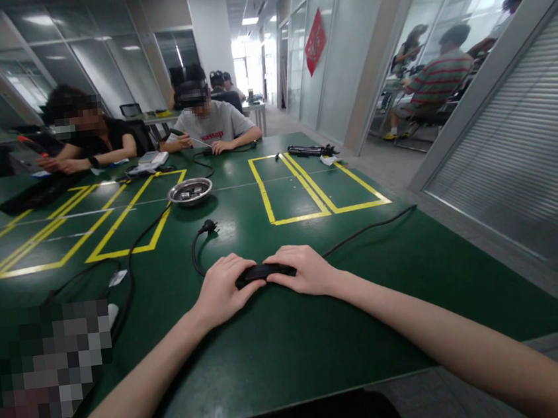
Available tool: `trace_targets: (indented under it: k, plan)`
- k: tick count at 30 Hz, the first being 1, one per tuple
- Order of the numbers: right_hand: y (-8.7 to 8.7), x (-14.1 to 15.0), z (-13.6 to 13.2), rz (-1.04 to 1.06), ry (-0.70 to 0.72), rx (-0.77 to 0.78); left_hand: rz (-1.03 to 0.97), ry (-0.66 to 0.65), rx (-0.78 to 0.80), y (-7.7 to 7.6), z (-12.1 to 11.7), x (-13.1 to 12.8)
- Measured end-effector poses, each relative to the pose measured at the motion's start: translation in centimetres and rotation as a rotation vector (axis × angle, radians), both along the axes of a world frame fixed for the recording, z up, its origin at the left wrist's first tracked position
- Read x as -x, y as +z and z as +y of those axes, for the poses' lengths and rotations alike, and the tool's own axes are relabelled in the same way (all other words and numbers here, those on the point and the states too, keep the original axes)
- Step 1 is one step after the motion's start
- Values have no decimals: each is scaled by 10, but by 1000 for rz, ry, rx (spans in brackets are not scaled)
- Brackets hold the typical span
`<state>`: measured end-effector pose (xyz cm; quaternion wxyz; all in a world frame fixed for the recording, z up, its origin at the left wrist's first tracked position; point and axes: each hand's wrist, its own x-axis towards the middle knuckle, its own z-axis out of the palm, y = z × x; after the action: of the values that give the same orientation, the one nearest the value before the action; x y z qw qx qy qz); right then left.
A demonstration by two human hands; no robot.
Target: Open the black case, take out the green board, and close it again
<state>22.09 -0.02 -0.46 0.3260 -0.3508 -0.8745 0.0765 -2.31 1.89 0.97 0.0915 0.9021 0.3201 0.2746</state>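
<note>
Head view: taking the metal bowl (190, 192) as landmark, the black object (260, 274) lies on its near side, a little to the right, with both hands on it over the green table (295, 360). The left hand (226, 284) grips the left end, its thumb along the near side and its fingers curled over the far side. The right hand (304, 269) grips the right end the same way. The object's middle shows between the two thumb tips, which are close together; its ends are hidden under the fingers. Whether it touches the tabletop cannot be told.

Nearer than the bowl and slightly right of it, a black plug (208, 227) lies on the table, its short cord (194, 252) bending back towards the left hand. Well right of the bowl, a thin black cable (371, 228) runs from beside the right hand. Yellow tape outlines (300, 219) mark the table right of the bowl, and small metal parts (192, 193) lie inside it.
</note>
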Motion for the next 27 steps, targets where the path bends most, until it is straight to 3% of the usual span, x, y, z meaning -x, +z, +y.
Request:
trace_targets:
  k: [11, 15, 21, 24, 27]
  plan:
    - [5, -1, -2, -24, 91, -6, -36, -12, 127, 1, -3, -3]
    - [8, -2, -3, -171, 161, -100, -51, -20, 195, 4, -5, -1]
    - [13, -1, -4, -401, 127, -187, -78, -33, 269, 5, -4, -1]
    - [15, 3, -7, -502, 52, -106, -95, -35, 264, 1, -2, -1]
    - [13, 3, -5, -522, -63, 51, -176, -20, 106, -1, 0, 0]
